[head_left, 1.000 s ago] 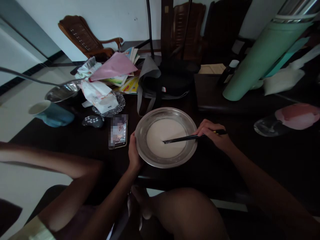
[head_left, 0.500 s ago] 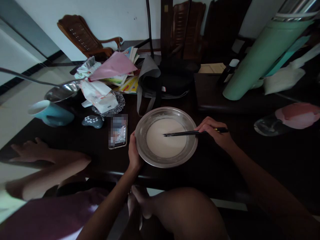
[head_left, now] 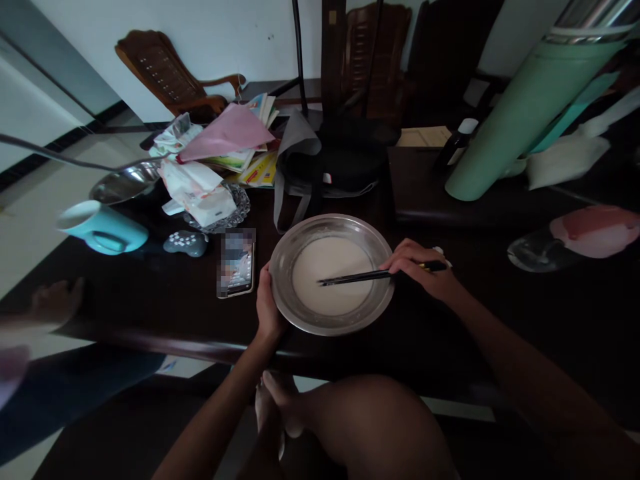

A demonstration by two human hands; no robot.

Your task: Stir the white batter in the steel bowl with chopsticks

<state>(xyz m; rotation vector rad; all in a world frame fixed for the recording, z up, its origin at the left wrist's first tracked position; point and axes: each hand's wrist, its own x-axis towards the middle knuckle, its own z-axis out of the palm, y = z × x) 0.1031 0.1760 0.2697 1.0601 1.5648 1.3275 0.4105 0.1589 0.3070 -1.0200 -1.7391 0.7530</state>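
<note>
A round metal bowl (head_left: 283,303) stands on the dark table, with a whitish liquid batter (head_left: 333,260) in its bottom. My left hand (head_left: 269,310) grips the bowl's left rim, thumb at the edge; its other fingers are mostly hidden beneath or behind the wall. In my right hand (head_left: 420,267) is a pair of black chopsticks (head_left: 357,277), held over the right rim. Their tips dip into the batter left of its middle. A phone (head_left: 237,263) with a lit screen lies just left of my left hand.
To the left are a blue mug (head_left: 117,230), a grey spotted object (head_left: 186,243), a glass dish (head_left: 243,207) and another metal bowl (head_left: 125,183). A black bag (head_left: 345,160) sits behind. At right stand a green thermos (head_left: 530,113) and a pink-topped container (head_left: 595,233). Another person's hand (head_left: 57,303) rests at the table's left.
The chopsticks' tips have shifted within the batter, now slightly further left, as my right hand moves a little. My left hand stays on the bowl. The other person has moved away leftward.
</note>
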